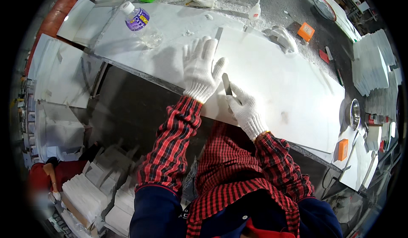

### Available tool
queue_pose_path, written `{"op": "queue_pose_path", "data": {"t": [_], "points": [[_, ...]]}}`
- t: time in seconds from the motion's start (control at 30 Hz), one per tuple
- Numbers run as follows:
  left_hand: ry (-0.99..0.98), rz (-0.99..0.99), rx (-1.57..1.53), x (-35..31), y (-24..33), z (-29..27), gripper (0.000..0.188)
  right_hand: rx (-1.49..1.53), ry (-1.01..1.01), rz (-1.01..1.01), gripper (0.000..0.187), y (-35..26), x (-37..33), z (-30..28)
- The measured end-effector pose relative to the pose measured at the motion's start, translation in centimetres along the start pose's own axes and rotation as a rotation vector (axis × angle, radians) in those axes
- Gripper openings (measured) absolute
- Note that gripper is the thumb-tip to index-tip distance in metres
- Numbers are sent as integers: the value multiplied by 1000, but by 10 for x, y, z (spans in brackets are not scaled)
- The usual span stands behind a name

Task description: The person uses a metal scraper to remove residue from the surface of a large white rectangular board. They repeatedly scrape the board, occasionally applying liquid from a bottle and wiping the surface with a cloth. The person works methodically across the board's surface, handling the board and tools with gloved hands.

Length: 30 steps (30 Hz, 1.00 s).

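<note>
A large white board (280,81) lies across the workbench. My left hand (203,70), in a white knit glove, lies flat with fingers spread on the board near its left end. My right hand (244,106), also gloved, grips a dark flat blade-like tool (227,84) that points up along the board's near edge, right beside the left hand. A grey straight strip (218,35) runs away from the left fingertips. Both sleeves are red plaid.
A clear plastic bottle (142,23) with a purple label lies at the back left. A small white glue bottle (254,12), orange blocks (306,31) (342,149), a metal bowl (353,113), spare gloves (201,0) and stacked white pieces (372,64) surround the board. White blocks (85,191) sit on the floor at the left.
</note>
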<state>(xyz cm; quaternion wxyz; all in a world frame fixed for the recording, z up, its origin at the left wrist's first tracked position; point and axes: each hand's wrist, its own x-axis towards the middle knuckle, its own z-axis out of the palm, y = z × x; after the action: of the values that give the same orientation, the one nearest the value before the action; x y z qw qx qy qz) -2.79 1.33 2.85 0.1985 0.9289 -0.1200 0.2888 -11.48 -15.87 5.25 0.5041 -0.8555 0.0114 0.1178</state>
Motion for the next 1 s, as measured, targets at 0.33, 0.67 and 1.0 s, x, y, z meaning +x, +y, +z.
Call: {"op": "queue_pose_path", "data": {"t": [0.33,0.67,1.0], "points": [[-85,-252,107,-55,6,-61,71,458,-289,199,51,-24,-16,-17],[-412,266,-167,-54,69,-41,45,313,182,236,44,31,0,-77],[-398,-129,211,8,17,24,63,-207,166,83,35,41,36,-76]]}}
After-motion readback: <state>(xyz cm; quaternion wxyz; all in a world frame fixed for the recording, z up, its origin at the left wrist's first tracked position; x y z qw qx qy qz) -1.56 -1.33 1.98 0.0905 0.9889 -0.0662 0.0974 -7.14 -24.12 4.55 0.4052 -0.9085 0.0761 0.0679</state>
